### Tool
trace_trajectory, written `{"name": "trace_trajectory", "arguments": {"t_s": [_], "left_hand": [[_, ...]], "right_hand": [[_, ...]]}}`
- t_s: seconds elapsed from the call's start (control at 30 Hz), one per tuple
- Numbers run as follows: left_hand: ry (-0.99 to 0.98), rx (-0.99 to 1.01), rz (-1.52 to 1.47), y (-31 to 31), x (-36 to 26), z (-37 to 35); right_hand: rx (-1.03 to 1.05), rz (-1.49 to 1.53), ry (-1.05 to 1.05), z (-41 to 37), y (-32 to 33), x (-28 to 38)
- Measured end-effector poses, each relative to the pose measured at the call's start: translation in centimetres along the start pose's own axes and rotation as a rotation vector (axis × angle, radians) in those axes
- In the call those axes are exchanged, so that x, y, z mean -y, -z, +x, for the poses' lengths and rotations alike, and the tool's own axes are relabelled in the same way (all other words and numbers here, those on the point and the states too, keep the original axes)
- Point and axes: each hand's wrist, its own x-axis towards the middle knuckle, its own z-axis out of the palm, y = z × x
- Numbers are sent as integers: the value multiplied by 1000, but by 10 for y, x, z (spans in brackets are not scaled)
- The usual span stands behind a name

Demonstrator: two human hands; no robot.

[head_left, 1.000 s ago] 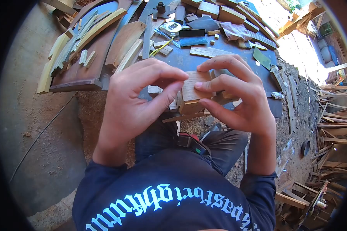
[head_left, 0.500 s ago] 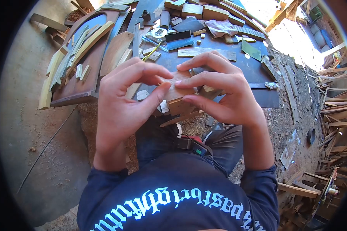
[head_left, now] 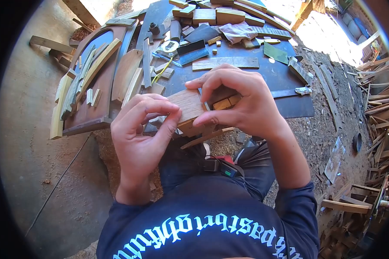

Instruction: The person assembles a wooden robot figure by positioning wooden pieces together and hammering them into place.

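Observation:
A small wooden block (head_left: 188, 105) with a pale, grained top sits in front of me at the near edge of the workbench. My right hand (head_left: 242, 95) grips it from the right, with the thumb on the near side and a finger at the far corner. At the block's left edge, the thumb and forefinger of my left hand (head_left: 145, 127) are pinched together. Whatever lies between those fingertips is too small to make out. Under my right palm, a yellowish wooden piece (head_left: 224, 103) shows partly. A thin wooden strip (head_left: 207, 138) juts out below the block.
The dark workbench (head_left: 294, 103) carries a flat wooden board (head_left: 224, 63), a black-and-blue box (head_left: 197, 52), a crumpled cloth (head_left: 237, 32) and a metal ruler (head_left: 285, 93). Wood strips (head_left: 99, 64) lie on a brown panel to the left. Scrap wood (head_left: 382, 99) is piled at right.
My left fingertips have shifted down and left along the block's edge. My right fingers have drawn back from its top, baring more of it. The view has tilted slightly.

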Motion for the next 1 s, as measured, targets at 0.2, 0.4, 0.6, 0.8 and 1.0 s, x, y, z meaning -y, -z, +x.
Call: {"name": "trace_trajectory", "arguments": {"t_s": [0.2,0.4,0.6,0.8,1.0], "left_hand": [[-11,24,5,1,0,-1],[19,1,-7,-1,-1,-2],[-3,-8,-13,-1,1,-2],[34,11,-22,0,0,-4],[-60,14,66,4,7,-5]], "right_hand": [[33,-62,138,1,10,-1],[96,-1,123,2,16,-5],[92,46,85,1,16,-7],[94,-23,135,4,15,-2],[58,-67,124,2,8,0]]}}
